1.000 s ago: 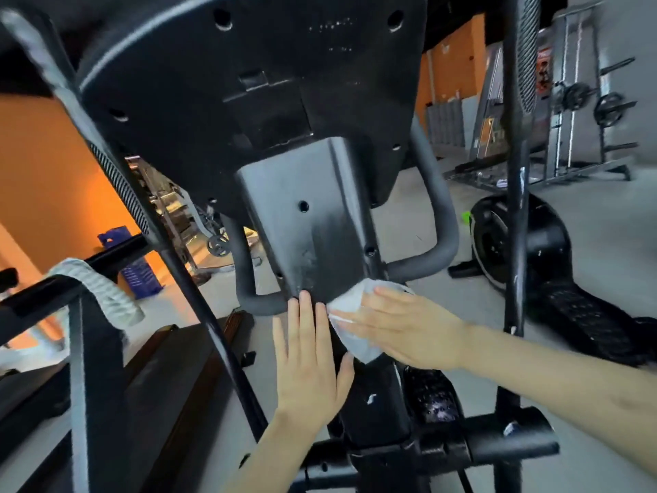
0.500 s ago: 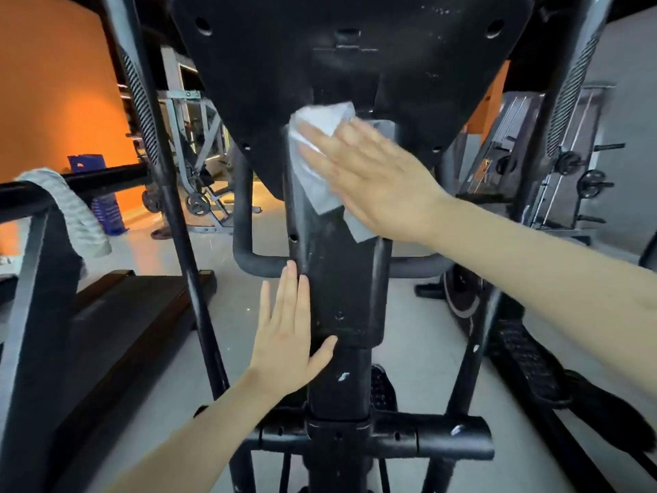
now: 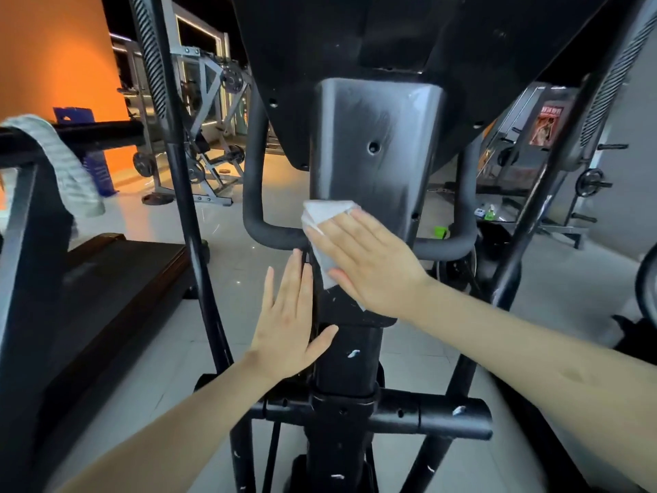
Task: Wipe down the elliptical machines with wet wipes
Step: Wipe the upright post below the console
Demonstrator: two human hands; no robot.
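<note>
The black elliptical's centre column [image 3: 375,154] rises in front of me, its grey cover streaked wet under the console back [image 3: 391,33]. My right hand [image 3: 369,265] lies flat with straight fingers, pressing a white wet wipe [image 3: 325,222] against the lower part of the column cover. My left hand [image 3: 288,325] rests flat and open on the column's left side, just below the wipe, thumb across the front. Most of the wipe is hidden under my right palm.
Curved fixed handlebars [image 3: 256,208] flank the column, and swing arms [image 3: 177,172] stand on both sides. A crossbar [image 3: 426,416] runs below. A treadmill [image 3: 89,279] with a draped towel [image 3: 60,161] sits at left. Weight racks [image 3: 202,137] stand behind.
My right hand has slid the wipe down the column from just under the console to the lower cover. My left hand has stayed on the column's left side.
</note>
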